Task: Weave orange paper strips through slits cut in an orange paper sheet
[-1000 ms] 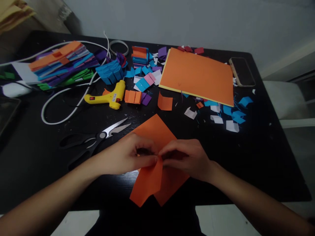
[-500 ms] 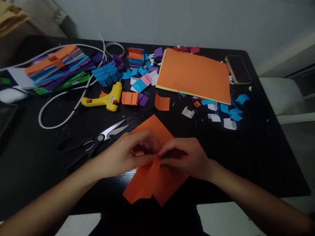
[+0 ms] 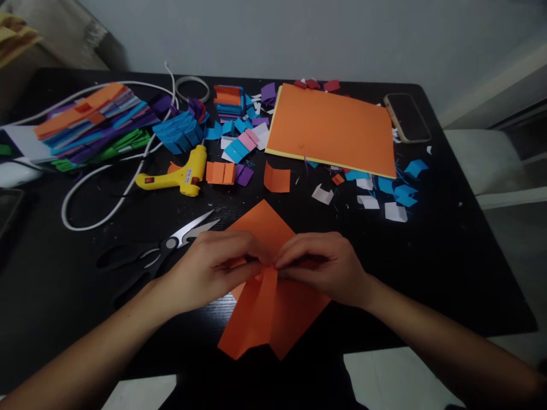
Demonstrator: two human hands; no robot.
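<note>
Both my hands meet over an orange sheet of paper (image 3: 294, 324) near the table's front edge. A strip of orange paper (image 3: 252, 313) with creases along it stands up from the pinch point and fans out toward me. My left hand (image 3: 217, 267) is closed, thumb and fingers pinching the paper from the left. From the right, my right hand (image 3: 327, 265) pinches it at the same spot, fingertips touching or nearly touching the left ones. The exact fold between the fingertips is hidden. Black-handled scissors (image 3: 171, 244) lie with blades parted, just left of my left hand.
A yellow glue gun (image 3: 183, 175) lies behind the scissors, beside a looped white cable (image 3: 64, 210). Folded coloured paper bundles (image 3: 94, 125) fill the back left. An orange paper stack (image 3: 331, 131), a phone (image 3: 408, 118) and scattered paper scraps (image 3: 395, 212) lie at the back right.
The strip's near end has swung slightly right and its crease stands out more. My left fingertips have shifted a little left. The whole view has moved slightly.
</note>
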